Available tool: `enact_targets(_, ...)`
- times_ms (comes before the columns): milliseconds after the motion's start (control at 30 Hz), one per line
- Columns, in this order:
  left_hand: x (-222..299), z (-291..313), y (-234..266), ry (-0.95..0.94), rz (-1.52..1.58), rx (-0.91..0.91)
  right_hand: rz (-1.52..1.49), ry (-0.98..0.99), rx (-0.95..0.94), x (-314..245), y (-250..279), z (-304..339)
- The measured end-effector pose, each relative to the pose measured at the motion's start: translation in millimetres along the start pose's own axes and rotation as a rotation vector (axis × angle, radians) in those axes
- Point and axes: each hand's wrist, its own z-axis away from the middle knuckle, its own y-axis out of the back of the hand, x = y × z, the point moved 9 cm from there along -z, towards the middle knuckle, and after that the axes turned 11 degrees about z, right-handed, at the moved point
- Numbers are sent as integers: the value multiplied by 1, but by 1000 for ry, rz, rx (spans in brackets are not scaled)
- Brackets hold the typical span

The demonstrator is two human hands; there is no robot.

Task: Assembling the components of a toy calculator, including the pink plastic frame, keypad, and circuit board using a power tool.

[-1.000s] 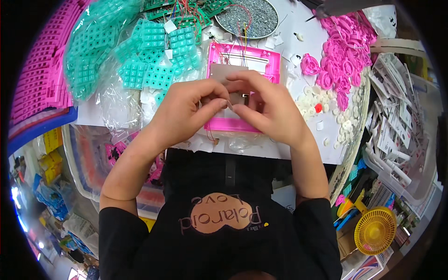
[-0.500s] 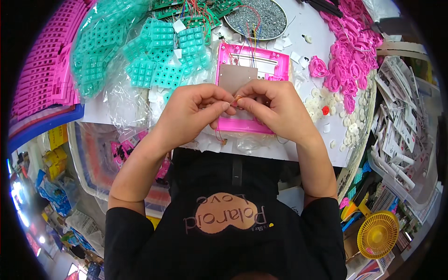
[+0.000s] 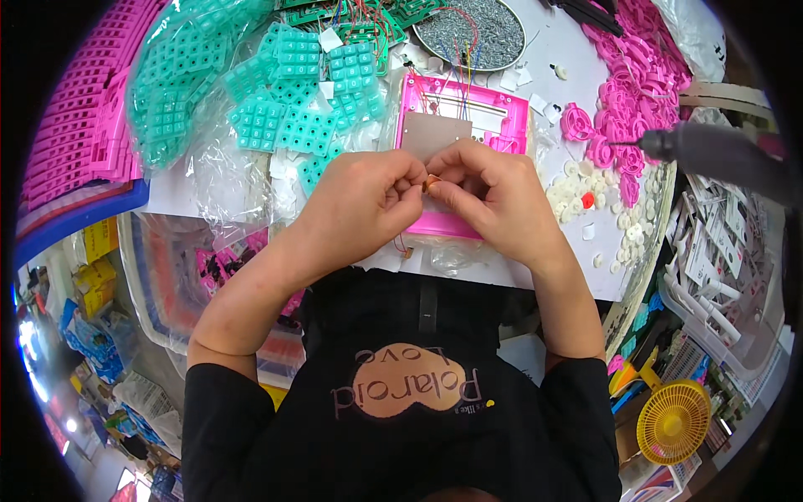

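Both hands meet above the near part of the pink case (image 3: 450,224): right hand (image 3: 489,201) in a narrow pinch on a small copper-coloured bit (image 3: 430,181), left hand (image 3: 360,201) curled right beside it, its grip hidden, can't tell. Teal keypads (image 3: 258,121) lie far left, metal bits (image 3: 481,38) heaped beyond the case, pink rings (image 3: 631,109) far right.

To your lower right, 1 yellow fan (image 3: 673,422); above it, a clear bin (image 3: 757,364) of white plastic parts (image 3: 709,251). To your upper left — bagged teal keypads (image 3: 167,117) beside stacked pink grids (image 3: 75,117). Ahead of you — 1 round dish (image 3: 524,43) of grey metal pieces (image 3: 481,29).
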Motion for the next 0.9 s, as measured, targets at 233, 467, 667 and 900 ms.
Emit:
enact_targets(233,-6,3,8,97,98,-67,-128,33,50,5,0,1)
enact_targets(467,-1,3,6,50,104,-58,-128,-4,40,8,-2,2)
enact_targets(667,3,3,5,18,69,-36,-179,-1,30,8,-3,3)
enact_targets(900,4,2,4,32,84,-27,-114,-21,30,7,-1,3)
